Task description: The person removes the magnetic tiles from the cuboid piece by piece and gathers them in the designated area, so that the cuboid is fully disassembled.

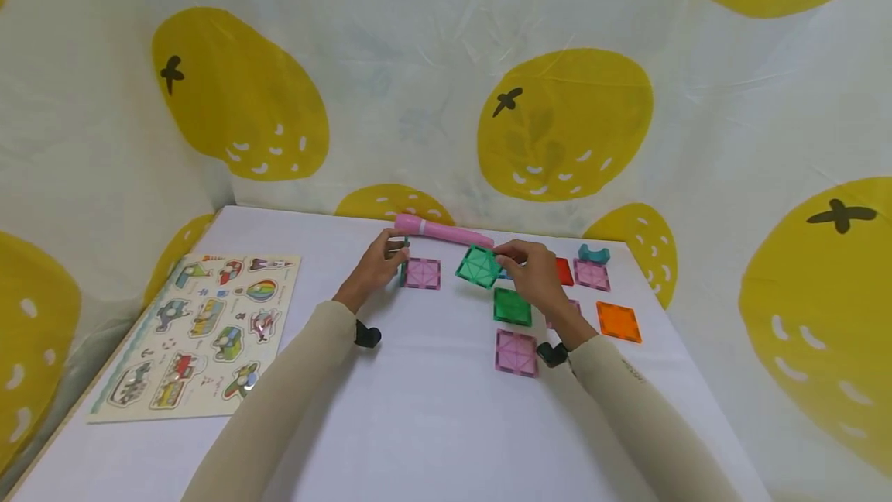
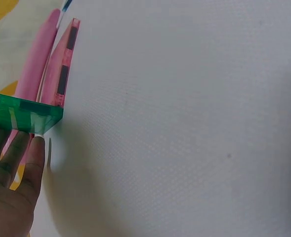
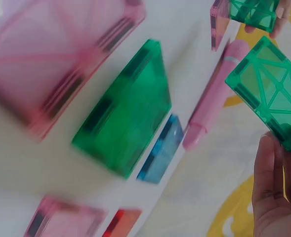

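Note:
My left hand (image 1: 375,266) holds a green magnetic tile (image 2: 29,112) on edge at the left side of a pink tile (image 1: 422,273), which lies flat. Whether those two tiles touch is hard to tell. Between thumb and fingers, my right hand (image 1: 535,276) pinches a translucent green square tile (image 3: 273,81) by one corner, raised and tilted above the table. Beneath that hand lie another green tile (image 1: 512,307), a pink tile (image 1: 516,352) and a blue tile (image 3: 161,150) that the hand partly covers in the head view.
A pink stick-like toy (image 1: 446,232) lies behind the tiles along the back curtain. At the right are an orange tile (image 1: 619,321), a red tile (image 1: 564,271), another pink tile (image 1: 592,276) and a teal piece (image 1: 594,254). A picture puzzle board (image 1: 202,331) covers the left side.

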Action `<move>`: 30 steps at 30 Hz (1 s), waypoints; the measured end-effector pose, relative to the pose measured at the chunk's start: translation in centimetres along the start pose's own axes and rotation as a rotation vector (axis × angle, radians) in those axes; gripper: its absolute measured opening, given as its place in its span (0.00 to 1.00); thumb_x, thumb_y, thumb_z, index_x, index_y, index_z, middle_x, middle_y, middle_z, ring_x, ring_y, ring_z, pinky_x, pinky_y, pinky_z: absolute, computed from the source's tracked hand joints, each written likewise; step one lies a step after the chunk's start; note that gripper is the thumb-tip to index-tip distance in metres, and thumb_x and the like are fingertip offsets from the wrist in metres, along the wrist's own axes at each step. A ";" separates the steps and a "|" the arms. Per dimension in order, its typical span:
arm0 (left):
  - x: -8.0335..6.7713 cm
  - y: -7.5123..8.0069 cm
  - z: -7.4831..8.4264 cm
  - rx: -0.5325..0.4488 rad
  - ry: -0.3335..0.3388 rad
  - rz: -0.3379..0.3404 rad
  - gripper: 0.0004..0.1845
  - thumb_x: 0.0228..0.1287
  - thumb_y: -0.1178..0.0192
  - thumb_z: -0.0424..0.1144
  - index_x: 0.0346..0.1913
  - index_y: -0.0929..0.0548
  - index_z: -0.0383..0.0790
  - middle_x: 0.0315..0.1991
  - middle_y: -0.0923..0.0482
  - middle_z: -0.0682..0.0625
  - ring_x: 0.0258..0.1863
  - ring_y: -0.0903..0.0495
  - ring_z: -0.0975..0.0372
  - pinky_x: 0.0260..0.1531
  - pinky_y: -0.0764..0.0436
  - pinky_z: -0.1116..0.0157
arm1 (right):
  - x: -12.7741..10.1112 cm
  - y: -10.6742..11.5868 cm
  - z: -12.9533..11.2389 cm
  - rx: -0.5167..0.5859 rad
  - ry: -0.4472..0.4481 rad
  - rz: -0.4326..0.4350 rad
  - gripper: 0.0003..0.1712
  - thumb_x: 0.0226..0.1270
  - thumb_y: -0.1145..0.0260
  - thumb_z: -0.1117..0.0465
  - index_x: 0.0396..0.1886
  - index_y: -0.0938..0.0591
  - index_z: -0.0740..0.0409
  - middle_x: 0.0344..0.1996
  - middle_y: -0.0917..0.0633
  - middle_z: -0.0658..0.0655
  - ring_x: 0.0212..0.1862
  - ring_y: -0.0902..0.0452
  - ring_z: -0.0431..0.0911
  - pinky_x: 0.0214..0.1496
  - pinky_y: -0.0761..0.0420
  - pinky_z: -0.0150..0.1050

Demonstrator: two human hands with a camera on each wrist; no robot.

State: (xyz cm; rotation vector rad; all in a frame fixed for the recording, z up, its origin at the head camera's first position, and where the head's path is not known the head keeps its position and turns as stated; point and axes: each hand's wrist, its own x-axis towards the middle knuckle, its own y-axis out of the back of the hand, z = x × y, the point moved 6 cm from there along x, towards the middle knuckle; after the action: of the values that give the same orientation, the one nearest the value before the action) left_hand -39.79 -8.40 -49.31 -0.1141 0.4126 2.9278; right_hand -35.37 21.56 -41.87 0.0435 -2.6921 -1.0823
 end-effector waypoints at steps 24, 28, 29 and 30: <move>0.1 0.1 -0.1 -0.006 -0.024 -0.008 0.27 0.85 0.46 0.45 0.79 0.37 0.48 0.79 0.32 0.43 0.77 0.30 0.48 0.74 0.25 0.44 | -7.9 7.2 6.1 -0.121 -0.099 0.001 0.12 0.80 0.34 0.63 0.56 0.10 0.52 0.48 0.10 0.59 0.44 0.19 0.52 0.36 0.15 0.30; 0.0 0.1 0.0 -0.009 -0.018 -0.009 0.28 0.85 0.46 0.45 0.80 0.37 0.48 0.80 0.32 0.43 0.78 0.31 0.48 0.74 0.25 0.44 | -8.9 7.6 6.8 -0.139 -0.126 -0.015 0.12 0.80 0.34 0.62 0.56 0.10 0.52 0.48 0.10 0.59 0.45 0.20 0.52 0.35 0.15 0.30; 0.0 0.1 0.0 -0.009 -0.018 -0.010 0.28 0.85 0.46 0.46 0.80 0.37 0.48 0.80 0.32 0.43 0.78 0.31 0.47 0.74 0.25 0.44 | -9.2 7.7 6.9 -0.140 -0.135 -0.021 0.12 0.79 0.34 0.62 0.57 0.11 0.52 0.48 0.10 0.59 0.45 0.20 0.52 0.36 0.16 0.30; 0.0 0.1 0.0 -0.008 -0.018 -0.011 0.28 0.84 0.46 0.46 0.80 0.37 0.48 0.79 0.32 0.43 0.78 0.31 0.48 0.74 0.25 0.44 | -9.4 7.8 7.1 -0.141 -0.141 -0.029 0.13 0.79 0.34 0.62 0.57 0.11 0.52 0.48 0.10 0.59 0.45 0.20 0.52 0.36 0.16 0.30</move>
State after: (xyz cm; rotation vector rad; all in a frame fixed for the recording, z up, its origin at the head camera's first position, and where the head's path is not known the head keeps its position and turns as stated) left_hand -39.85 -8.49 -49.28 -0.0902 0.3958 2.9180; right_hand -27.41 33.13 -43.48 -0.0186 -2.7361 -1.3286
